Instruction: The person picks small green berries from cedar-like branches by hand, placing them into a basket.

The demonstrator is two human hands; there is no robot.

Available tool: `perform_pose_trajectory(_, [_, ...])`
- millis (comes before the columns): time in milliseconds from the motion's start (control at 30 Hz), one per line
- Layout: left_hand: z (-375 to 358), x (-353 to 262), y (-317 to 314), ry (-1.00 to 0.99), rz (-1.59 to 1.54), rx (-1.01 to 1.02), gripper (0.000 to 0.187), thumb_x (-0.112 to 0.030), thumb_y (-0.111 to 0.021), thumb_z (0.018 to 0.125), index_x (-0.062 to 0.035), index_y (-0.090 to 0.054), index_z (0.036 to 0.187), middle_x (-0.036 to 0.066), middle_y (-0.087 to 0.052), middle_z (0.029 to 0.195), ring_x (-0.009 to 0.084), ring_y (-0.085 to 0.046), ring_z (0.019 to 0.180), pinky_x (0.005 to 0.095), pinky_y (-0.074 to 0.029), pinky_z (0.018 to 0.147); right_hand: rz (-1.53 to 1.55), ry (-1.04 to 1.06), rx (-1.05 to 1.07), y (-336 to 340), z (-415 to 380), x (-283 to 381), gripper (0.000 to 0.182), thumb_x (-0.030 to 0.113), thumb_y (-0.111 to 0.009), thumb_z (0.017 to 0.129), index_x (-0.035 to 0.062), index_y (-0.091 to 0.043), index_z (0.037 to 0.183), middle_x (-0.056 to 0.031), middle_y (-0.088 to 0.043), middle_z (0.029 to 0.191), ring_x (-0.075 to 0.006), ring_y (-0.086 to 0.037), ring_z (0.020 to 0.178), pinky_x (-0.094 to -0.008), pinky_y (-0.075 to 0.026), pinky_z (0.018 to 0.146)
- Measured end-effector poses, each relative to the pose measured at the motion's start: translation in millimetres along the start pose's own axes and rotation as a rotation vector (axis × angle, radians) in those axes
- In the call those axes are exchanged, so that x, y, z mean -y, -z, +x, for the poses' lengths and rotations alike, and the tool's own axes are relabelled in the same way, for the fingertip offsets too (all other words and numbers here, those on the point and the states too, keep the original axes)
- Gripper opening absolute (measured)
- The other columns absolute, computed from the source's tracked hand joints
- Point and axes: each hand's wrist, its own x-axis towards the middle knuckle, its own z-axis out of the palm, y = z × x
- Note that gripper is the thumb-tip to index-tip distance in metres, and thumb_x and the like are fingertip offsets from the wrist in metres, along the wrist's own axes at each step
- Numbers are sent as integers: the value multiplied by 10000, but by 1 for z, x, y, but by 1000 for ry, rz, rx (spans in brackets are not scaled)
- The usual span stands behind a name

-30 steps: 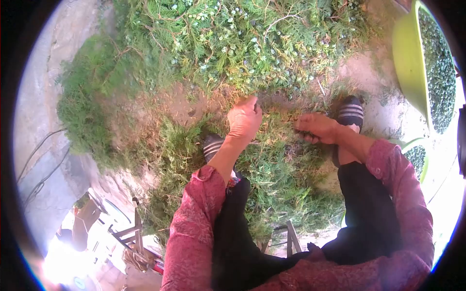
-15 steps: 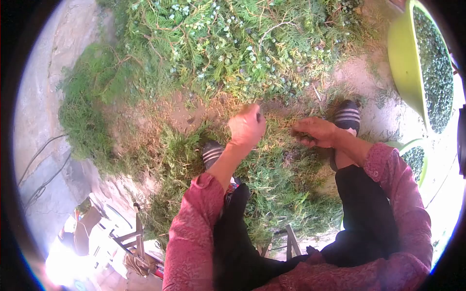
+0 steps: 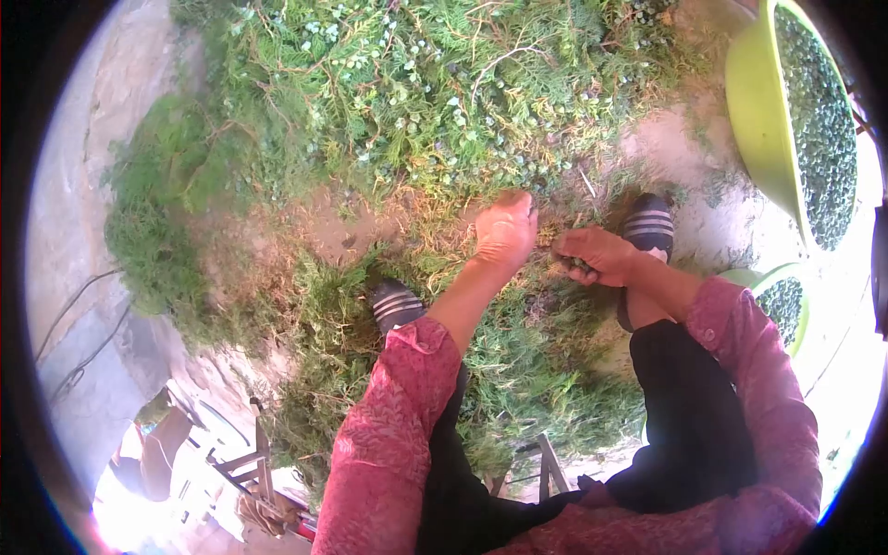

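Observation:
My left hand (image 3: 505, 229) is closed in a fist above the cut greenery on the ground, its back toward me; whatever its fingers hold is hidden. Just to the right, my right hand (image 3: 597, 256) has curled fingers with thumb and forefinger together. Something small and dark seems to lie in that palm, too indistinct to name. A narrow gap separates the two hands. Beyond them spreads a big heap of green conifer branches (image 3: 398, 102) bearing pale bluish seed cones. More loose sprigs (image 3: 546, 342) lie between my legs.
At the upper right a large lime-green basin (image 3: 763, 111) holds many small green cones. A smaller green container (image 3: 803, 319) with similar contents stands below it. My striped slippers (image 3: 649, 225) flank the sprigs. Wooden stool legs (image 3: 553, 462) and dark cables (image 3: 79, 324) are lower down.
My left hand has moved right, closer to my right hand, and stays closed. My right hand stays nearly in place. The whole view has shifted slightly.

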Motion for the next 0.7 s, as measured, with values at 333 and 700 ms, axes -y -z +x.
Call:
perform_pose_trajectory(333, [-12, 5, 9, 125, -232, -21, 128, -104, -602, 732, -44, -513, 801, 135, -598, 718, 308, -587, 584, 400, -478, 557, 115, 62, 33, 17, -6, -3, 229, 275, -523, 886, 52, -553, 925, -33, -527, 757, -80, -467, 550, -185, -333, 419])
perform_pose_trajectory(700, [-29, -53, 44, 203, -506, 279, 223, -133, -676, 728, -50, -561, 900, 73, -627, 759, 117, -594, 666, 268, -494, 611, -3, 123, 9, 7, -20, 10, 169, 246, -591, 816, 92, -588, 886, 12, -515, 640, -74, -453, 502, -205, -363, 434])
